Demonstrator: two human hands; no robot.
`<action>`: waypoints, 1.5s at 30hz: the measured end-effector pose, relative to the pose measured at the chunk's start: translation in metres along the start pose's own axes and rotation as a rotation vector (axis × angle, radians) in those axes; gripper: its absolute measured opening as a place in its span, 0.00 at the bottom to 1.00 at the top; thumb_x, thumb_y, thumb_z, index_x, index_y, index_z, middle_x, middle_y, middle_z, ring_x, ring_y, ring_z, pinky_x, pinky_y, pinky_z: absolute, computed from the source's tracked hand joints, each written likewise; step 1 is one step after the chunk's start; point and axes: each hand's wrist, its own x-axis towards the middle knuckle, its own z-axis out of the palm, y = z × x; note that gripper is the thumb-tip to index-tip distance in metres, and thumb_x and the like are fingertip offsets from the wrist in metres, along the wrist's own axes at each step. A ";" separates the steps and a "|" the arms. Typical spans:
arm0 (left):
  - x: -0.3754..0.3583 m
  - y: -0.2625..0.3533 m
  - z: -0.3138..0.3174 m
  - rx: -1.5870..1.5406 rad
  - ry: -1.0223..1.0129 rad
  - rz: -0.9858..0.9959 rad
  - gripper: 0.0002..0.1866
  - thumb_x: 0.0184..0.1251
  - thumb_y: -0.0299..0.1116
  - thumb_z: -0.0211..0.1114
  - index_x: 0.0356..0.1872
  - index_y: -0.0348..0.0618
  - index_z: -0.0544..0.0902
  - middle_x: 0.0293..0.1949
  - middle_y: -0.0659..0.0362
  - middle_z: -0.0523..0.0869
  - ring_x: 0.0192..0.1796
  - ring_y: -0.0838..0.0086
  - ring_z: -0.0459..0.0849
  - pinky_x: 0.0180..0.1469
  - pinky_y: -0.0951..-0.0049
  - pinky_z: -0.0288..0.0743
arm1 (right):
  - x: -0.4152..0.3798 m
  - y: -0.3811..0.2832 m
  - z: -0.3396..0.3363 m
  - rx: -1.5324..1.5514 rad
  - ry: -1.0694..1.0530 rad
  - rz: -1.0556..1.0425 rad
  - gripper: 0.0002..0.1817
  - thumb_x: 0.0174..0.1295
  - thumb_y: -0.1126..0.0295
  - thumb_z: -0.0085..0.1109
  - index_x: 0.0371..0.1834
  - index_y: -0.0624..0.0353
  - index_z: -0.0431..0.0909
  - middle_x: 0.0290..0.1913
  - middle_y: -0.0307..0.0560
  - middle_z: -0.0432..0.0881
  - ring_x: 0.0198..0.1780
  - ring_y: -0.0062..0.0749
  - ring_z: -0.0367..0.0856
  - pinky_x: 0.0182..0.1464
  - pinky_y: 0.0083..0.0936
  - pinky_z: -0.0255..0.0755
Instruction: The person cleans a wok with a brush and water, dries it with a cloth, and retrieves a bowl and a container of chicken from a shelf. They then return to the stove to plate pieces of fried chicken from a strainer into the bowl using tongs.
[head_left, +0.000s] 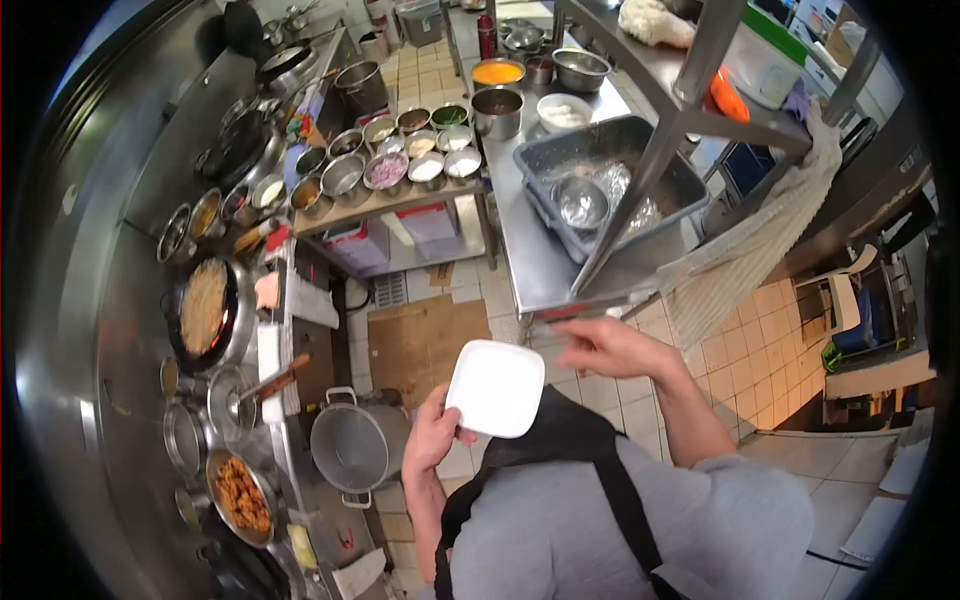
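A white square plate (497, 389) with rounded corners is held up in front of my apron. My left hand (436, 428) grips its lower left edge, thumb on top and fingers beneath. My right hand (612, 347) hovers to the right of the plate, apart from it, near the steel table's front edge. Its fingers are loosely bent with the index finger reaching left, and nothing shows in them. Below the plate, a large two-handled steel pot (350, 447) stands on the floor to the left.
On the left, a wok of frying food (206, 310) and a pan of reddish-brown pieces (241, 496) sit along the stove. Several ingredient bowls (386, 170) crowd a shelf ahead. A grey tub (535, 160) stands on the steel table (540, 275). Cardboard (415, 345) lies on the tiles.
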 end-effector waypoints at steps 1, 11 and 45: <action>0.019 0.008 -0.003 0.037 -0.015 0.007 0.25 0.70 0.18 0.45 0.68 0.26 0.72 0.35 0.49 0.88 0.27 0.69 0.87 0.29 0.70 0.83 | -0.009 -0.015 -0.034 0.085 -0.048 -0.049 0.26 0.70 0.62 0.73 0.68 0.62 0.81 0.38 0.46 0.90 0.35 0.25 0.89 0.39 0.26 0.82; 0.192 0.028 -0.014 0.310 -0.183 -0.068 0.20 0.72 0.20 0.45 0.61 0.25 0.73 0.30 0.50 0.87 0.24 0.71 0.85 0.27 0.71 0.82 | -0.083 -0.094 -0.321 -0.979 1.567 -0.126 0.28 0.76 0.64 0.62 0.75 0.64 0.76 0.69 0.58 0.83 0.69 0.38 0.83 0.68 0.32 0.75; 0.504 0.287 0.042 0.163 -0.393 0.385 0.21 0.81 0.26 0.58 0.69 0.32 0.68 0.42 0.50 0.88 0.34 0.72 0.88 0.32 0.75 0.81 | 0.036 -0.207 -0.359 -0.595 1.771 -0.127 0.50 0.62 0.60 0.81 0.82 0.66 0.63 0.71 0.60 0.80 0.70 0.41 0.81 0.71 0.37 0.77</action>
